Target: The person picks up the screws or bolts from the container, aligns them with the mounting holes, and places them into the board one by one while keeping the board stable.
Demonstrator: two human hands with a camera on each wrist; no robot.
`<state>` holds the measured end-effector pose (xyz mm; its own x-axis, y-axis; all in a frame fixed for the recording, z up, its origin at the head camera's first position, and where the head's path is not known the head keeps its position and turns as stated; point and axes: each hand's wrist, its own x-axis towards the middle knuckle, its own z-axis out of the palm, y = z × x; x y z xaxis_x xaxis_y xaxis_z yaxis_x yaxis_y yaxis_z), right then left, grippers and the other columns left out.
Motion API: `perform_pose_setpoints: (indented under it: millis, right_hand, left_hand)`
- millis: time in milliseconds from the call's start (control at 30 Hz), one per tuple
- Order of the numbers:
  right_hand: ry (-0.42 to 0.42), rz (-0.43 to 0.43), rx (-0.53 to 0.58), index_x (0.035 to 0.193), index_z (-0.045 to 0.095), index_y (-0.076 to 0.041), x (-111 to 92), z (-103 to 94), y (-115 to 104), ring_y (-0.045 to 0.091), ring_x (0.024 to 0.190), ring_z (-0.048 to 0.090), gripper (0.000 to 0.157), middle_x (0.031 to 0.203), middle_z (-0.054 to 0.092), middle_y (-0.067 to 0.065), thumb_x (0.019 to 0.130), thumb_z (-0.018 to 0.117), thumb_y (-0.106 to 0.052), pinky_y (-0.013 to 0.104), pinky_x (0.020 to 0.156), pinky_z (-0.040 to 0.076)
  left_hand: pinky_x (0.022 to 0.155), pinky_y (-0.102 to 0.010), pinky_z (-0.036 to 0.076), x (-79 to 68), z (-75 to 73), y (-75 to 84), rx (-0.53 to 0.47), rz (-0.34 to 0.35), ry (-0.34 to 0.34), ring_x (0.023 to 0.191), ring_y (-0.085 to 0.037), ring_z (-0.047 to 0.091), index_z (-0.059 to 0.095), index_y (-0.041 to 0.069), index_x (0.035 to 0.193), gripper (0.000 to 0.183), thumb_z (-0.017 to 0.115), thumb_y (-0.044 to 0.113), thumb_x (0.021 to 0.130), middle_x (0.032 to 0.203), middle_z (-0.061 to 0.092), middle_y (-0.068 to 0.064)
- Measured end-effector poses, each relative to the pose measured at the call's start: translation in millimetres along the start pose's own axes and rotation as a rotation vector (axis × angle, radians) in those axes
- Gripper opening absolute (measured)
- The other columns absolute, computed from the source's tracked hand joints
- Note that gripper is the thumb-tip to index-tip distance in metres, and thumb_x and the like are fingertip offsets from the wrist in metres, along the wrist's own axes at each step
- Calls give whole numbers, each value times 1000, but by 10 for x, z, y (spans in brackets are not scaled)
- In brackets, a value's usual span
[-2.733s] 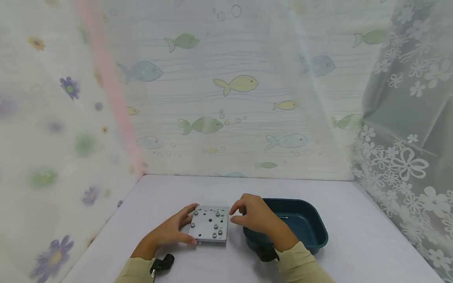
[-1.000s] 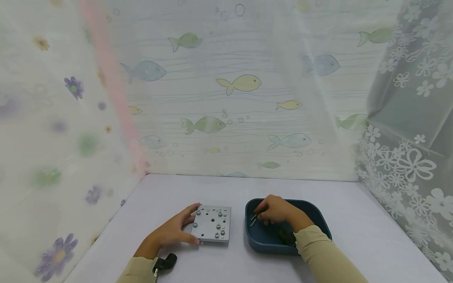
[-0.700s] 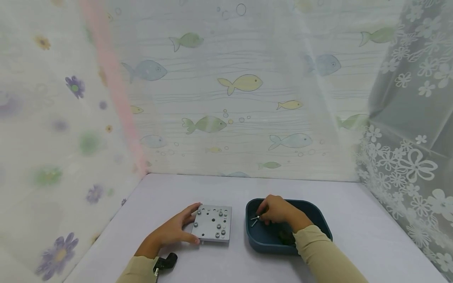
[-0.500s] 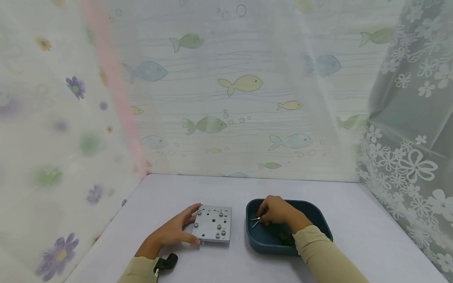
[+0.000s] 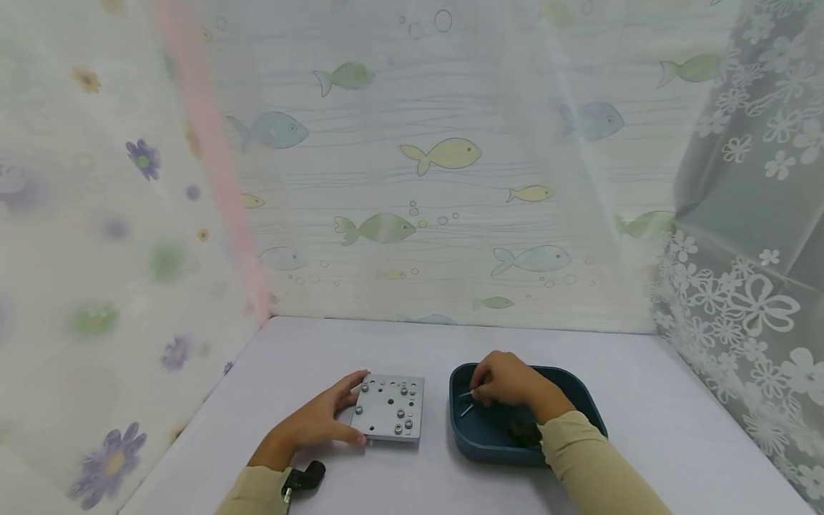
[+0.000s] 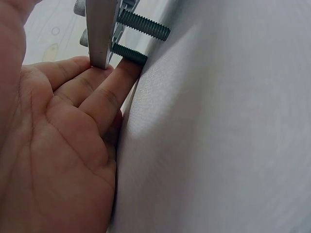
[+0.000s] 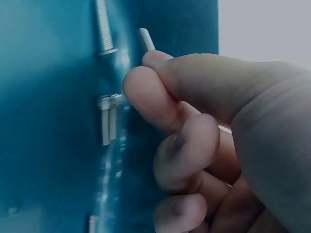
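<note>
My left hand holds a silver metal plate by its left side, thumb at the front corner and fingers at the back. Several socket-head screws stand in the plate's holes. Seen from the left wrist, their threaded shanks stick out beneath the plate, with fingers at its edge. Inside the dark blue tray, my right hand pinches a screw between thumb and index finger; its head is hidden. Other screws lie in the tray close by.
The tray stands right of the plate on a white-covered table. Black wrist cameras sit on both wrists. A fish-patterned curtain hangs behind the table, with a flowered sheet on the left and a lacy one on the right.
My right hand has gone from beside the plate into the tray and taken hold of a screw, rising slightly in the last half second. My left hand keeps its hold on the plate.
</note>
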<state>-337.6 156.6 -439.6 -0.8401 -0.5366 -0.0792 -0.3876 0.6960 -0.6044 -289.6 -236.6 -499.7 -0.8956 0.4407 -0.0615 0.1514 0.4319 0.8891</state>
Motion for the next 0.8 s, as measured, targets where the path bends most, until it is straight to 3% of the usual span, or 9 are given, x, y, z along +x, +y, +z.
perform_pose_setpoints:
  millis: [133,333,533,800]
  right_hand:
    - [19,-49,6,95,78,-9,3,-27,-19,13,70,67,7,71,72,-3,94,75,-15,36,70,55]
    - [30,-72,63,104,77,-8,-42,-77,-93,19,76,72,13,86,77,4,98,71,-17,34,69,57]
    - [52,-89,124,108,72,-6,-119,-115,-183,25,82,71,15,90,74,11,101,66,-19,32,71,56]
    - [208,-58,90,106,74,-16,-106,-89,-362,15,88,61,12,98,69,-3,102,66,-24,35,82,52]
  left_hand:
    - [124,-67,13,-5,-2,-6,3,-1,1,150,-29,42,23,22,166,121,96,28,69,158,51,-9]
    - [124,-66,12,-4,-9,-5,0,-1,-6,150,-29,43,22,21,166,121,96,28,70,157,52,-9]
    - [123,-67,14,6,-17,7,2,-7,1,149,-29,44,23,21,166,121,96,28,69,157,52,-9]
    - [125,-65,12,21,-14,-31,-17,7,-5,150,-28,43,23,21,166,122,97,28,69,157,51,-9]
